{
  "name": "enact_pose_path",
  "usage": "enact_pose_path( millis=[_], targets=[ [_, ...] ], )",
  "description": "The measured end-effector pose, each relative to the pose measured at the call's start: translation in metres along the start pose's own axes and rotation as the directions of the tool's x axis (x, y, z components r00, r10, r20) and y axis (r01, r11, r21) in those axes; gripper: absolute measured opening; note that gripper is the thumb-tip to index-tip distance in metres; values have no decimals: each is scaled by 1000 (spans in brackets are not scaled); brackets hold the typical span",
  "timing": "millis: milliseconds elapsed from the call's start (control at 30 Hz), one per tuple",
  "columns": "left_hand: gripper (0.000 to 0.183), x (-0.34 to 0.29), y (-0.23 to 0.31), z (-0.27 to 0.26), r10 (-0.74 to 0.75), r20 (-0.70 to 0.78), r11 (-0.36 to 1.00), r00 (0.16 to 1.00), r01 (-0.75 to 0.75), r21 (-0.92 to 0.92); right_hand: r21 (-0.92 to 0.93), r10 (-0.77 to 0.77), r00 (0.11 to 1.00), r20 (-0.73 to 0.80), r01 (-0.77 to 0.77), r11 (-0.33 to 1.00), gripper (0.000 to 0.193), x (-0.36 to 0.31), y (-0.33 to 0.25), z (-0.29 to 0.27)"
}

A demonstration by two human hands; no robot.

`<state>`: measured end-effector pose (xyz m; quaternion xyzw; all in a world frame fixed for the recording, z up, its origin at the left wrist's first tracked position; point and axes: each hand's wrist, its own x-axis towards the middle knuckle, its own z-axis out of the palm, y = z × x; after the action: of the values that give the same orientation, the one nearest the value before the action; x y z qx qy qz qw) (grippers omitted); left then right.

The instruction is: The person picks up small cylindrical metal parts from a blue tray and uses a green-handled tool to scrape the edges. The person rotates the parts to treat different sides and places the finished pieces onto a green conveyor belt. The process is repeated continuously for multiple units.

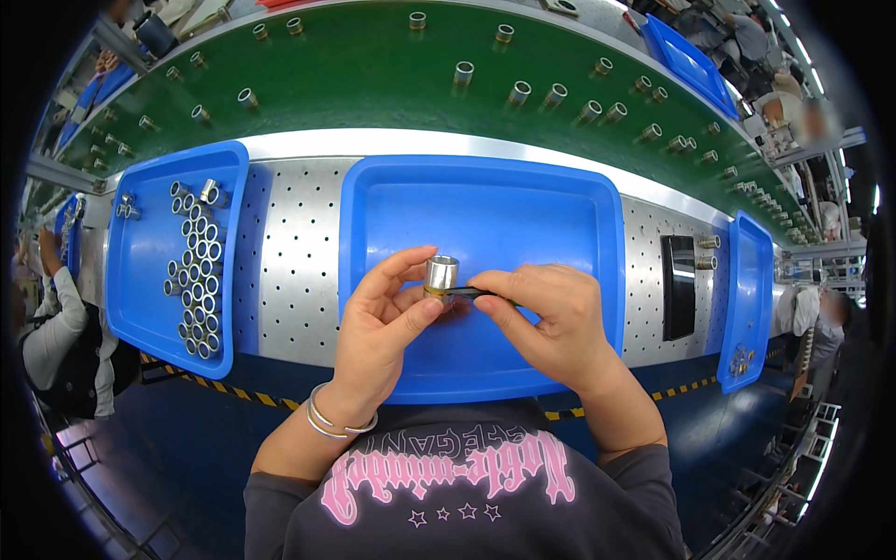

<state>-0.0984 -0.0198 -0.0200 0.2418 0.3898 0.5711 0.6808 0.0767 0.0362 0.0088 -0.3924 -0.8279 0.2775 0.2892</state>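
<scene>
Over the middle blue tray (485, 168), my left hand (385, 303) grips a short metal cylinder (442, 271) between thumb and fingers. The cylinder is shiny, upright and open at the top, with a yellowish band low on it. My right hand (551, 308) pinches a thin black tool (467, 292), which looks like tweezers. Its tip meets the lower part of the cylinder at the yellowish band; the exact contact is too small to make out.
At the left, a blue tray (126, 280) holds many similar cylinders. A green conveyor (355, 75) with scattered cylinders runs across the back. On the right lie a black rectangular device (679, 287), two cylinders (707, 252) and another blue tray (747, 317). Other people sit beyond both sides.
</scene>
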Motion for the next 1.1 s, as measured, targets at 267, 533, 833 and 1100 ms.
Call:
enact_pose_path(
  millis=[267, 533, 833, 1100],
  targets=[
    [43, 2, 0, -1, -29, -33, 1000, 999, 28, -14, 269, 282, 924, 257, -348, 898, 20, 3, -14, -1],
    [43, 2, 0, -7, -66, 3, 996, 998, 66, -67, 347, 215, 959, 182, -267, 899, 17, 1, -9, 4],
    [41, 5, 2, -8, -173, 43, 957, 984, 178, -227, 365, 138, 989, -62, -106, 925, 20, 5, -2, 5],
    [39, 5, 3, -11, -170, 42, 969, 985, 174, -175, 378, 157, 986, -62, -123, 918, 17, 8, -3, 6]
  ],
)
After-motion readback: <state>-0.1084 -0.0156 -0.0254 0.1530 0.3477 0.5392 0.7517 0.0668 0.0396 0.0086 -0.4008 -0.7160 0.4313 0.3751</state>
